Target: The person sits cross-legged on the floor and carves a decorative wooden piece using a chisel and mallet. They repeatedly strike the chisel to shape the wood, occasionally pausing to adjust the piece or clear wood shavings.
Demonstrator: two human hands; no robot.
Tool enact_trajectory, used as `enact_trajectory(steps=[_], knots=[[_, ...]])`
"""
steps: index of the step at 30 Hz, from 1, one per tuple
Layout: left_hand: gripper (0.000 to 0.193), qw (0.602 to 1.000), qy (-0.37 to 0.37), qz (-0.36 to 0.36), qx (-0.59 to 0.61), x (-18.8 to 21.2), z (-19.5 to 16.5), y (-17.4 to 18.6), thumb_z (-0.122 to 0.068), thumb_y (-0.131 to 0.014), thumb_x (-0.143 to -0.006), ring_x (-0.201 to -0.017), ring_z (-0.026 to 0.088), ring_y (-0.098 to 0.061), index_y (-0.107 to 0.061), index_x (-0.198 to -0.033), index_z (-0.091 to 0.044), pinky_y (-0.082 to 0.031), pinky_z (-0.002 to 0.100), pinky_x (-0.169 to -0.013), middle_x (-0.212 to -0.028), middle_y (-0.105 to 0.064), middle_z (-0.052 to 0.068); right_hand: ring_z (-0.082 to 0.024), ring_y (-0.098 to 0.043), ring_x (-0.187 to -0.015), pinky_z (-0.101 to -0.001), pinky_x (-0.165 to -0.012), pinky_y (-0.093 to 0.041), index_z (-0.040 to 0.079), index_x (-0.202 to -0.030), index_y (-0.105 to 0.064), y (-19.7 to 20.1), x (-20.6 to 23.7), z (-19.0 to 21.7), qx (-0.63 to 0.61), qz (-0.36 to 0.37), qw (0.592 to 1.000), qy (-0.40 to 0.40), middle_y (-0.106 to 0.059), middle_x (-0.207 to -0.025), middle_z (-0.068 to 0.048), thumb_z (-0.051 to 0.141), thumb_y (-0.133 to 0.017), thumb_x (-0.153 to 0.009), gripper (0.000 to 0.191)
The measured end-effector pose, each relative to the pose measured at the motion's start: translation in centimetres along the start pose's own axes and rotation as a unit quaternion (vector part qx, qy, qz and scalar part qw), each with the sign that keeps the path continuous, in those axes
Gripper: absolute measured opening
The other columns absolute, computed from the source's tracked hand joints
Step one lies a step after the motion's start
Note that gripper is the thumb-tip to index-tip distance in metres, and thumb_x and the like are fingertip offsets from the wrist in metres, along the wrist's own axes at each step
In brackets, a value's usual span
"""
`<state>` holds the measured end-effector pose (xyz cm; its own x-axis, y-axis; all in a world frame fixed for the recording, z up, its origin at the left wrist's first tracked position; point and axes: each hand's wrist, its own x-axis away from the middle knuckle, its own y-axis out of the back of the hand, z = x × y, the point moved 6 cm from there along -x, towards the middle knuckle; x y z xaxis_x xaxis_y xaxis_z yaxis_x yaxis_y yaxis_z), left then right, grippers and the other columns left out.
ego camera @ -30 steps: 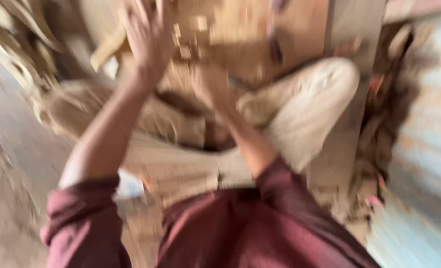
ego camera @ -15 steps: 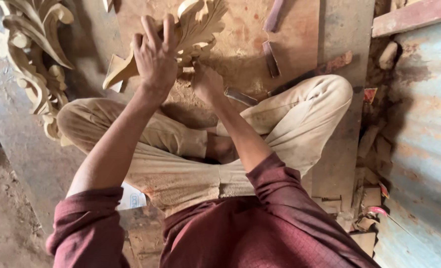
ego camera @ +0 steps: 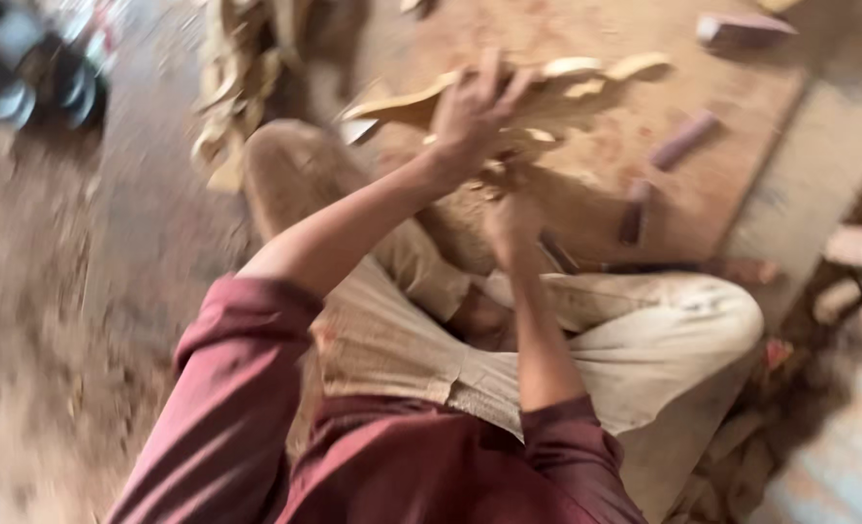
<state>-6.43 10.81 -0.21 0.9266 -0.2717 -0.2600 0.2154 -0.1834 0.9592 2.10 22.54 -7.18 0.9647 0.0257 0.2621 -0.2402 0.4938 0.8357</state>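
Note:
I sit cross-legged on the floor in beige trousers and a maroon shirt. My left hand (ego camera: pixel 475 112) grips a pale carved wooden ornament (ego camera: pixel 567 92) with leaf-like scrolls, held up on a wooden board (ego camera: pixel 742 126). My right hand (ego camera: pixel 511 215) is below it, against the lower part of the carving; blur hides whether it holds anything. The whole view is smeared by motion.
Another carved wooden piece (ego camera: pixel 232 87) stands at the upper left by my knee. Short dark wooden-handled pieces (ego camera: pixel 681 141) lie on the board, and a block (ego camera: pixel 742 27) lies at its far edge. Dusty floor (ego camera: pixel 72 291) lies to the left; wood scraps (ego camera: pixel 839 296) are on the right.
The view has swung so the carving and board now sit right of centre. My left hand still holds the carving; my right hand stays beneath it.

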Motion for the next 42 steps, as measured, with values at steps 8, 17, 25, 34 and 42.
enact_trajectory(steps=[8, 17, 25, 34, 42], knots=[[0.087, 0.993, -0.029, 0.042, -0.102, -1.6, -0.4, 0.5, -0.037, -0.076, -0.082, -0.108, 0.028, -0.066, -0.027, -0.153, -0.022, -0.052, 0.041, -0.089, -0.141, -0.044, 0.025, -0.052, -0.067, -0.091, -0.0606, -0.072, -0.052, 0.009, -0.153, -0.041, -0.8, -1.8, 1.3, -0.014, -0.042, 0.993, 0.107, -0.063, -0.132, -0.029, 0.03, -0.061, -0.097, 0.063], [0.091, 0.984, -0.014, 0.114, -0.136, -2.3, 0.0, 1.1, -0.022, -0.074, -0.096, -0.108, 0.027, -0.066, -0.012, -0.162, -0.026, -0.048, 0.041, -0.096, -0.156, -0.036, 0.024, -0.052, -0.064, -0.104, -0.0598, -0.084, -0.05, 0.008, -0.157, -0.038, -0.4, -1.8, 1.4, -0.003, 0.007, 0.997, 0.077, -0.063, -0.128, -0.034, 0.027, -0.059, -0.101, 0.063], [0.095, 0.986, -0.02, 0.117, -0.118, -2.3, 0.1, 2.0, -0.025, -0.072, -0.097, -0.105, 0.029, -0.066, -0.005, -0.163, -0.027, -0.047, 0.041, -0.099, -0.16, -0.032, 0.027, -0.05, -0.065, -0.115, -0.0542, -0.097, -0.053, -0.002, -0.153, -0.047, -1.4, -2.4, 1.2, -0.041, -0.045, 0.984, 0.17, -0.063, -0.133, -0.034, 0.015, -0.055, -0.104, 0.052], [0.088, 0.989, -0.016, 0.054, -0.14, -2.8, 0.2, 2.7, -0.022, -0.072, -0.094, -0.111, 0.027, -0.062, -0.014, -0.16, -0.025, -0.051, 0.039, -0.088, -0.148, -0.046, 0.021, -0.049, -0.067, -0.095, -0.0584, -0.079, -0.053, 0.003, -0.141, -0.054, -0.3, -1.3, 2.0, -0.019, -0.014, 0.994, 0.109, -0.067, -0.114, -0.029, 0.02, -0.058, -0.097, 0.048], [0.068, 0.997, -0.038, 0.03, -0.06, -1.8, -0.6, 0.8, -0.027, -0.072, -0.085, -0.115, 0.033, -0.061, -0.046, -0.148, -0.018, -0.053, 0.042, -0.091, -0.14, -0.056, 0.014, -0.04, -0.072, -0.084, -0.0532, -0.072, -0.057, 0.004, -0.128, -0.06, -0.8, -0.5, 0.7, 0.001, -0.02, 0.998, 0.067, -0.072, -0.099, -0.023, 0.026, -0.057, -0.1, 0.036]])
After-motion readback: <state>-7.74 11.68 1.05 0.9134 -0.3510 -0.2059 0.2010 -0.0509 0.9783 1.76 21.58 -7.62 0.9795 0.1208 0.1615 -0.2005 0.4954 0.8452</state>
